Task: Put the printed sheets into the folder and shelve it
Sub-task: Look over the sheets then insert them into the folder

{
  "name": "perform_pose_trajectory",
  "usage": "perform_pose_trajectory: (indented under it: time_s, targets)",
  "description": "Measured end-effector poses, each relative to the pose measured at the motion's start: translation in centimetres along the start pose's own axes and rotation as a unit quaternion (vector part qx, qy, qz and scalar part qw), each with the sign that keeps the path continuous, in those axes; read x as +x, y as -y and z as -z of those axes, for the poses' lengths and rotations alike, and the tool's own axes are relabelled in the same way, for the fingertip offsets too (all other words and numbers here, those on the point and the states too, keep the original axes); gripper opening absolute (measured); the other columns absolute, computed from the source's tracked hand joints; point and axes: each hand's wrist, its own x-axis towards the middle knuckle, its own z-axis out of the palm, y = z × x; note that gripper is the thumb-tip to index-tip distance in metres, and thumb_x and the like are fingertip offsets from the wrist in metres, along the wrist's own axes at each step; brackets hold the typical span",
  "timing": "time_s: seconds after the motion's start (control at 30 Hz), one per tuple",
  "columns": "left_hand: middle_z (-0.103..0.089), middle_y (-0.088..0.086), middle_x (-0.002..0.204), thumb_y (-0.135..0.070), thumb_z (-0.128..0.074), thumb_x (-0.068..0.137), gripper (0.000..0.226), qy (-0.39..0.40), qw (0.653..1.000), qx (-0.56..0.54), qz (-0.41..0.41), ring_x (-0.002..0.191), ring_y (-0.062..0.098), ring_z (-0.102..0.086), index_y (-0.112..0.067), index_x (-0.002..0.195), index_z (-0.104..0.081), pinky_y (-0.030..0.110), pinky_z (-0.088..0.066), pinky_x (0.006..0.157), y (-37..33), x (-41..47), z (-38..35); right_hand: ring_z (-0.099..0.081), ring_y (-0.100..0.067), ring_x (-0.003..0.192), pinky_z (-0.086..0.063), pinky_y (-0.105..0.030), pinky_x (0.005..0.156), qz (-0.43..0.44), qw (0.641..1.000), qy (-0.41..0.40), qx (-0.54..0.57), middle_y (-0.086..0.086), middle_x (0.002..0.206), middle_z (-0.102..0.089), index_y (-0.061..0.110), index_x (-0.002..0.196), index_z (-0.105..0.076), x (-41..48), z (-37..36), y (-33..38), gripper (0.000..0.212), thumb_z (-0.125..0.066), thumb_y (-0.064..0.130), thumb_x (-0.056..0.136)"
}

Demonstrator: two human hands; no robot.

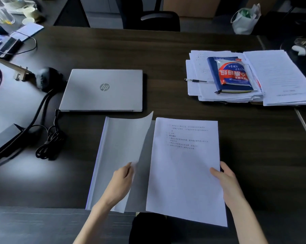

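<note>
Left hand [121, 180] fingers pinch the folder [113, 155] cover open; right hand [228, 182] fingers pinch printed sheets [184, 169]. Slide them fully toward the spine.

Taking the closed laptop [103, 89] as the landmark: one folder [113, 155] lies just in front of it with its cover lifted, one set of printed sheets [184, 173] beside that, and two hands, a left hand [121, 182] and a right hand [228, 182]. Off to its right sit one heap of loose papers [279, 76], one blue book [217, 80], one snack packet [234, 73] and one pen [196, 80]. Behind it stands one office chair [152, 16], and to its left lies one coiled black cable [48, 147].
</note>
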Motion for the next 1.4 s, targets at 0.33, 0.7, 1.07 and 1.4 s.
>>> perform_pose_trajectory:
  time_s: [0.33, 0.7, 1.07, 1.4]
  targets:
    - [-0.053, -0.032, 0.073, -0.014, -0.035, 0.097, 0.038, -0.049, 0.993, -0.107, -0.020, 0.063, -0.011, -0.053, -0.044, 0.079, -0.049, -0.003, -0.033, 0.061, -1.5, -1.8, 1.0, -0.066, -0.021, 0.087, -0.055, -0.042, 0.078, 0.045, 0.996, 0.022, -0.073, 0.000, 0.096, -0.067, 0.027, 0.095, -0.059, 1.7, -6.3, -0.3, 0.024, -0.049, 0.005, 0.089]
    - [-0.058, -0.044, 0.073, -0.009, -0.034, 0.096, 0.044, -0.027, 0.991, -0.122, -0.045, 0.078, -0.032, -0.048, -0.047, 0.082, -0.052, -0.006, -0.033, 0.067, -3.2, -1.4, 0.2, -0.066, -0.016, 0.077, -0.053, -0.027, 0.062, 0.075, 0.991, 0.054, -0.100, 0.007, 0.087, -0.069, 0.032, 0.083, -0.057, 0.8, -11.7, -0.2, 0.029, -0.047, 0.005, 0.088]
    - [-0.054, -0.034, 0.092, -0.014, -0.032, 0.098, 0.031, 0.005, 0.994, -0.098, -0.042, 0.082, -0.034, -0.046, -0.035, 0.103, -0.054, -0.007, -0.032, 0.067, -2.9, -0.5, -1.1, -0.065, -0.014, 0.086, -0.052, -0.026, 0.067, 0.074, 0.988, 0.078, -0.111, 0.007, 0.096, -0.068, 0.031, 0.087, -0.055, 1.5, -13.1, -0.2, 0.027, -0.046, 0.006, 0.090]
    - [-0.060, -0.003, 0.086, -0.019, -0.031, 0.097, 0.037, 0.016, 0.996, -0.085, -0.031, 0.077, 0.010, -0.047, -0.042, 0.080, -0.054, 0.014, -0.036, 0.061, -2.6, 0.3, -2.7, -0.062, -0.015, 0.099, -0.053, -0.027, 0.079, 0.079, 0.982, 0.078, -0.151, -0.001, 0.112, -0.063, 0.018, 0.111, -0.054, 2.1, -14.1, -1.1, 0.023, -0.046, 0.007, 0.093]
